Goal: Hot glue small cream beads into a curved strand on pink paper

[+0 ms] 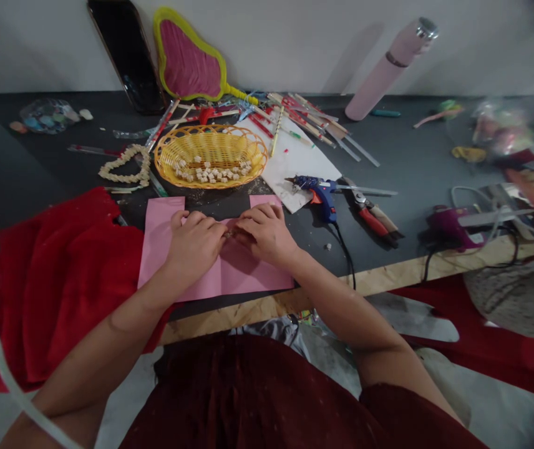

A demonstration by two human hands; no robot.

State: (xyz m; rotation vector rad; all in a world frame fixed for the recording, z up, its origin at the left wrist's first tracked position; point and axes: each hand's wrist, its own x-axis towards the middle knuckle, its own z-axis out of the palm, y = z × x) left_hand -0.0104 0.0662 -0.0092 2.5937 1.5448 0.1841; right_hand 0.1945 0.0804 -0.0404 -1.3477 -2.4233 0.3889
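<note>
My left hand (195,245) and my right hand (269,236) meet over a creased sheet of pink paper (161,227). Fingers of both are curled in, and their tips come together around a small brownish thing that I cannot make out. Just beyond the paper stands a yellow wicker basket (211,140) with several small pale cubes (208,174) in it. To its left lies a heart-shaped ring of pale pieces (129,167). A blue glue gun (324,196) lies right of my right hand, its cord running over the table edge.
Pliers with red handles (373,218) lie beyond the glue gun. Red cloth (75,255) covers the table's left front. Along the wall are a phone (126,56), a pink-and-yellow fan (189,59), several sticks (304,115) and a pink bottle (382,81). A purple tool (456,227) sits right.
</note>
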